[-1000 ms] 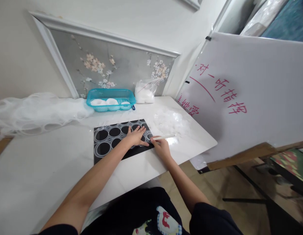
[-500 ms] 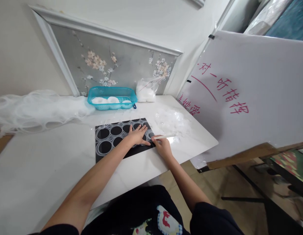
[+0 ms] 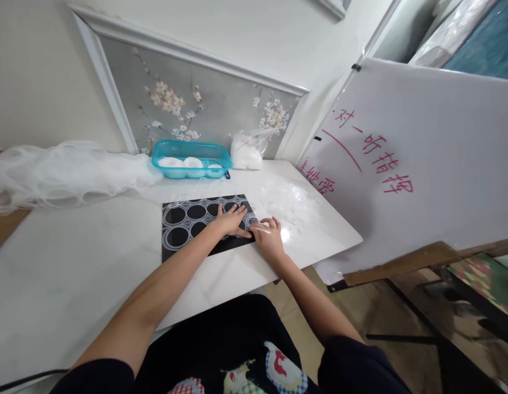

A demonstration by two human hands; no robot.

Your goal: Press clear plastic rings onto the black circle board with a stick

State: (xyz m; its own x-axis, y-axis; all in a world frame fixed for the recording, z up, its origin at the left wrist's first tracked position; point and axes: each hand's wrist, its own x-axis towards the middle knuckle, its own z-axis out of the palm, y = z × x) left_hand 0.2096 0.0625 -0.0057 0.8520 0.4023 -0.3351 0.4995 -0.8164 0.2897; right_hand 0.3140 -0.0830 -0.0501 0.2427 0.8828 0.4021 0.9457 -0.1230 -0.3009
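A black sheet (image 3: 184, 254) with a pale see-through layer patterned in rows of ring outlines lies on the white table. Across its right part my left hand (image 3: 231, 221) rests flat, fingers spread, pressing on the layer. My right hand (image 3: 270, 241) is at the sheet's right edge, close to my left thumb. It holds a slim white pen-like tool (image 3: 262, 230), with thumb and index finger low near the last ring and the other fingers partly raised. The tool's tip is too small to make out.
Behind the sheet stands a blue plastic basket (image 3: 155, 156) with white round pieces inside. Beside it sits a clear bag (image 3: 247, 153) of white material. Clear scraps (image 3: 288, 202) lie to the right, perforated white film (image 3: 73, 175) to the left. A whiteboard (image 3: 421, 126) leans past the table's right edge.
The white tool in my right hand has swung from pointing out to the right to lying across the fingers, which have lifted. My left hand stays spread on the sheet. The view has shifted slightly.
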